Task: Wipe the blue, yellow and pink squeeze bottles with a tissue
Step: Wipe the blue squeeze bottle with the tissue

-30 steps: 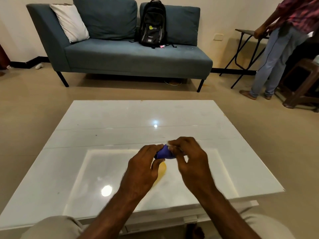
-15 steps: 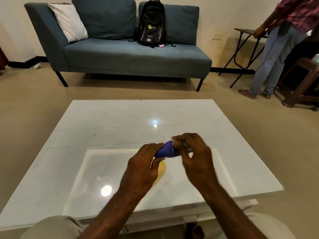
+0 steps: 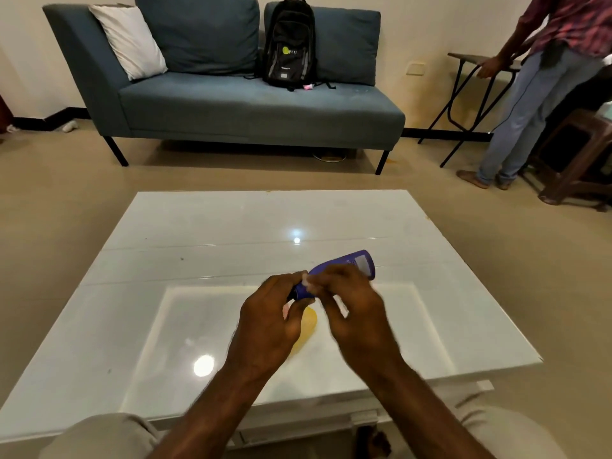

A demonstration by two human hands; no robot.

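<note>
Above the white table (image 3: 212, 256), my left hand (image 3: 268, 323) grips the cap end of the blue squeeze bottle (image 3: 351, 265), which lies tilted with its base pointing up and right. My right hand (image 3: 351, 306) presses a small white tissue (image 3: 308, 282) against the bottle's middle. The yellow squeeze bottle (image 3: 308, 326) lies on the table under my left hand, mostly hidden. A sliver of pink (image 3: 285, 311) shows beside my left thumb; I cannot tell if it is the pink bottle.
A blue sofa (image 3: 251, 107) with a black backpack (image 3: 289, 44) and a white pillow (image 3: 130, 39) stands beyond the table. A person (image 3: 543, 84) stands at the back right by a folding table (image 3: 470, 91) and a brown stool (image 3: 576, 157).
The blue bottle has swung so its base now sticks out up and to the right past my right hand. My right hand has slid back along the bottle toward my left hand.
</note>
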